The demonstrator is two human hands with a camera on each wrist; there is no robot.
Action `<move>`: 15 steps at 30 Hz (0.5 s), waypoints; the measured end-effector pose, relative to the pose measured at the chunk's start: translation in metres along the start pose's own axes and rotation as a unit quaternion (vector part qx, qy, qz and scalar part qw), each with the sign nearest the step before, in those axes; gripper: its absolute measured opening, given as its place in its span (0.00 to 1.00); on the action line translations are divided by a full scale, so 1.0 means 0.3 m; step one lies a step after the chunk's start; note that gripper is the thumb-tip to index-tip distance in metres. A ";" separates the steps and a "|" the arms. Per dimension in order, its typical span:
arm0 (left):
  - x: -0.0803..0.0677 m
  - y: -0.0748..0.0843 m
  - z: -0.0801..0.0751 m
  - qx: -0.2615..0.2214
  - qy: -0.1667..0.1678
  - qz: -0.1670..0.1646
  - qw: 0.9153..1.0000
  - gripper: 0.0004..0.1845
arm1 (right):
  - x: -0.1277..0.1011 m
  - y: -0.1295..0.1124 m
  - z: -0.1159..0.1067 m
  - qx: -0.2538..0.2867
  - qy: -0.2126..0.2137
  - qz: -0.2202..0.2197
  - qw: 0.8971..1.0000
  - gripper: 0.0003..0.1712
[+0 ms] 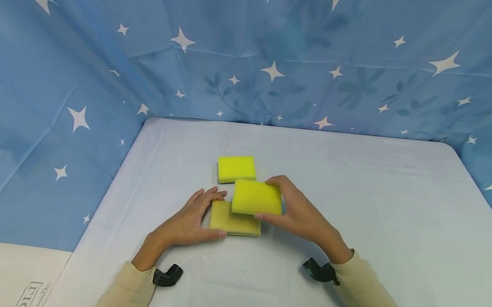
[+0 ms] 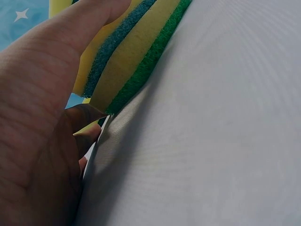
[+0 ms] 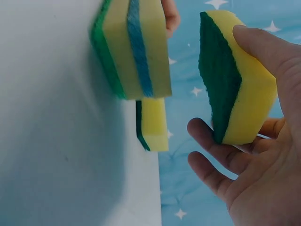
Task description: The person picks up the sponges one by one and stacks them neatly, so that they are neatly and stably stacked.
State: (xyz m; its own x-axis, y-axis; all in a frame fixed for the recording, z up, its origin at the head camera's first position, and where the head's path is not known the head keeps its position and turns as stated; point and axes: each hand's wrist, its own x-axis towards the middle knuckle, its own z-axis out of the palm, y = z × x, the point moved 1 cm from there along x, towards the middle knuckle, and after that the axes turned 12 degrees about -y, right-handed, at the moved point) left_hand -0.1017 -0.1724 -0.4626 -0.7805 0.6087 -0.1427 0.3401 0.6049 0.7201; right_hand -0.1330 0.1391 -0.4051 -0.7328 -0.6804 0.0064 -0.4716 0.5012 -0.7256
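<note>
My right hand (image 1: 264,198) grips a yellow sponge (image 1: 256,198) by its edges and holds it in the air, just above and behind a stack. In the right wrist view this sponge (image 3: 249,89) shows a dark green scouring face, with thumb on top and fingers below. The stack of two sponges (image 1: 234,223) lies on the table; its layers read green, yellow, blue, yellow (image 3: 134,47). My left hand (image 1: 217,213) rests against the stack's left and front edges with fairly straight fingers, its thumb (image 2: 80,28) lying along the sponge side (image 2: 127,61). Another yellow sponge (image 1: 236,168) lies alone further back.
The table (image 1: 375,205) is covered in pale grey cloth. Blue star-printed fabric (image 1: 278,56) closes it in at the back and both sides. Black camera mounts sit at my left wrist (image 1: 168,275) and right wrist (image 1: 319,271). Bare cloth stretches to the right and front.
</note>
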 end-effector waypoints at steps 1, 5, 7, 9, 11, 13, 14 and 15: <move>0.000 0.000 0.000 0.000 -0.001 -0.002 1.000 0.48 | 0.001 -0.004 0.006 0.000 -0.001 -0.003 1.000 0.44; 0.001 0.001 0.000 0.002 -0.001 -0.004 1.000 0.49 | 0.008 -0.013 0.033 -0.004 -0.007 -0.012 1.000 0.44; 0.000 0.001 0.000 0.004 -0.001 -0.005 1.000 0.49 | 0.012 -0.019 0.047 -0.007 -0.011 -0.011 1.000 0.44; 0.000 0.002 0.001 0.005 -0.001 -0.008 1.000 0.49 | 0.015 -0.024 0.061 -0.010 -0.017 -0.007 1.000 0.45; -0.002 0.003 0.002 0.005 -0.002 -0.016 1.000 0.50 | 0.018 -0.030 0.073 -0.012 -0.025 -0.003 1.000 0.45; -0.004 0.004 0.003 0.004 -0.003 -0.025 1.000 0.50 | 0.020 -0.034 0.084 -0.015 -0.031 -0.001 0.999 0.45; -0.006 0.005 0.003 0.003 -0.004 -0.029 1.000 0.51 | 0.021 -0.035 0.090 -0.016 -0.033 -0.002 0.999 0.45; -0.007 0.005 0.004 0.002 -0.004 -0.034 0.999 0.51 | 0.021 -0.034 0.095 -0.018 -0.035 -0.002 0.999 0.45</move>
State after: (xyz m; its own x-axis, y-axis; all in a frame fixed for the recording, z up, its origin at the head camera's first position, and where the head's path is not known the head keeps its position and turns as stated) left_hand -0.0988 -0.1722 -0.4619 -0.7969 0.5712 -0.1966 0.2895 0.6467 0.7057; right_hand -0.1188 0.1144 -0.4171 -0.6953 -0.7176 -0.0386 -0.4930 0.5154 -0.7010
